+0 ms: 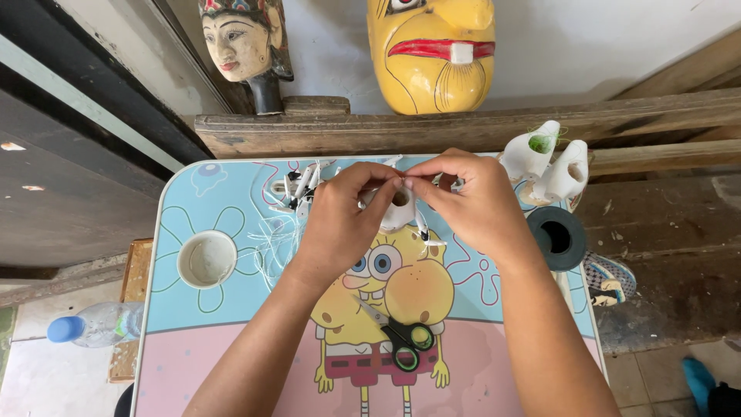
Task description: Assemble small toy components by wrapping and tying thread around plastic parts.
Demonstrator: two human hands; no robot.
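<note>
My left hand [340, 212] and my right hand [471, 201] meet above the far middle of a small table [231, 363] printed with a cartoon picture. Between their fingertips they pinch a small white hollow piece [399, 207] with a round opening, and thin clear thread hangs from it. A pile of small white pieces and loose thread [297, 193] lies just left of my left hand. Black-handled scissors [401, 333] lie shut on the table near me, between my forearms.
A white cup [207, 259] sits in the table's left holder. A black tape roll [557, 235] and two white carved pieces [548, 158] are at the right edge. Two painted masks, one yellow [432, 50], stand on a wooden ledge behind. A plastic bottle [93, 324] lies on the floor, left.
</note>
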